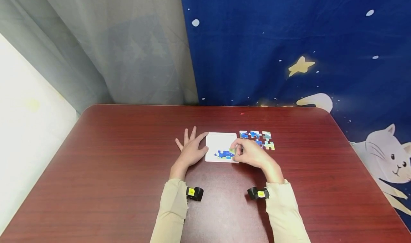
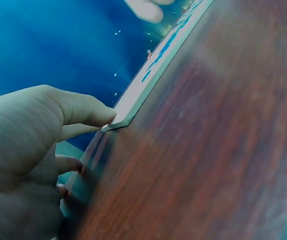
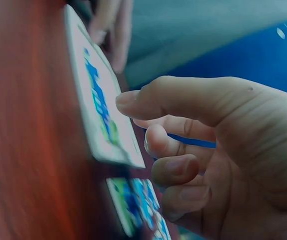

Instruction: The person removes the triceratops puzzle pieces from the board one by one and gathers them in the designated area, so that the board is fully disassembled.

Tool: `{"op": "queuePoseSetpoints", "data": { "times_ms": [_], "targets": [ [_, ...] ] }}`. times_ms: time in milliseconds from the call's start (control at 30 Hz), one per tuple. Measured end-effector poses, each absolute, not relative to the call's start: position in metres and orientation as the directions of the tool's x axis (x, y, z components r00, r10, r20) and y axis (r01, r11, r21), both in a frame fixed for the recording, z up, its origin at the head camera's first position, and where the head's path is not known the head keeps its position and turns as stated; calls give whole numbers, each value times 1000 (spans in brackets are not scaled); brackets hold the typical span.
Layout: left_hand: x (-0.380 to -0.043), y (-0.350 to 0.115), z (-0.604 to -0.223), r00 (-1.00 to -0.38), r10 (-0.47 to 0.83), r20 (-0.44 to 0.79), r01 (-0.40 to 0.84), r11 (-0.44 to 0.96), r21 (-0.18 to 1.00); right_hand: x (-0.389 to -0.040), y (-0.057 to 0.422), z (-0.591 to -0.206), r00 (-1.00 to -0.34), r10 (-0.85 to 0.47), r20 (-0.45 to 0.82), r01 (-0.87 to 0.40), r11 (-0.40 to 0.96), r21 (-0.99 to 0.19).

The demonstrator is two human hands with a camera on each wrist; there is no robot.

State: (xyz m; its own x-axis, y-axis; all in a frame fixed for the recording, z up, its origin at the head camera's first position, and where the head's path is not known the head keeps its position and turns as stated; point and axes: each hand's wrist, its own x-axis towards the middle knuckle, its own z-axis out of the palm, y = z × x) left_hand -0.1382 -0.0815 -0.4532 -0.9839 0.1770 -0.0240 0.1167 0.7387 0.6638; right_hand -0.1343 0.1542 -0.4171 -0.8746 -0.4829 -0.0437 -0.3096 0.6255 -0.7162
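Observation:
A white puzzle board (image 1: 221, 139) lies on the table, with joined blue puzzle pieces (image 1: 224, 154) along its near side. My left hand (image 1: 191, 152) rests beside it, fingers spread, with the index finger and thumb touching the left edge. In the left wrist view the thumb (image 2: 101, 115) meets the board's corner (image 2: 126, 117). Over the board's right end, my right hand (image 1: 252, 153) pinches a yellow-green puzzle piece (image 1: 232, 151) between thumb and index finger. The right wrist view shows the thumb (image 3: 133, 98) above the board (image 3: 83, 75) and the other fingers curled; the pinched piece is hard to make out there.
Several loose puzzle pieces (image 1: 254, 134) lie right of the board, some partly behind my right hand. A small red bit (image 1: 242, 114) lies near the table's far edge. Grey and blue curtains (image 1: 244, 57) hang behind the reddish-brown table (image 1: 128, 157).

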Motion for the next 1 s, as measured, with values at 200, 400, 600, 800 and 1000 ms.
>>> {"op": "queuePoseSetpoints", "data": {
  "times_ms": [200,400,600,800,1000],
  "targets": [
    [-138,-81,-453,-985,173,-27,113,744,658,-133,138,-423,-865,-496,-71,-333,675,-659],
    [-138,-80,-452,-984,175,-23,117,741,661,-132,136,-423,-871,-484,-85,-329,703,-630],
    [-138,-81,-452,-985,173,-24,114,740,663,-131,135,-422,-867,-489,-95,-322,696,-642],
    [-138,-81,-452,-985,172,-31,110,745,657,-131,134,-423,-865,-491,-100,-319,693,-647],
    [-138,-81,-452,-985,171,-37,106,752,651,-130,134,-423,-860,-503,-83,-326,668,-669]
  ]
}}
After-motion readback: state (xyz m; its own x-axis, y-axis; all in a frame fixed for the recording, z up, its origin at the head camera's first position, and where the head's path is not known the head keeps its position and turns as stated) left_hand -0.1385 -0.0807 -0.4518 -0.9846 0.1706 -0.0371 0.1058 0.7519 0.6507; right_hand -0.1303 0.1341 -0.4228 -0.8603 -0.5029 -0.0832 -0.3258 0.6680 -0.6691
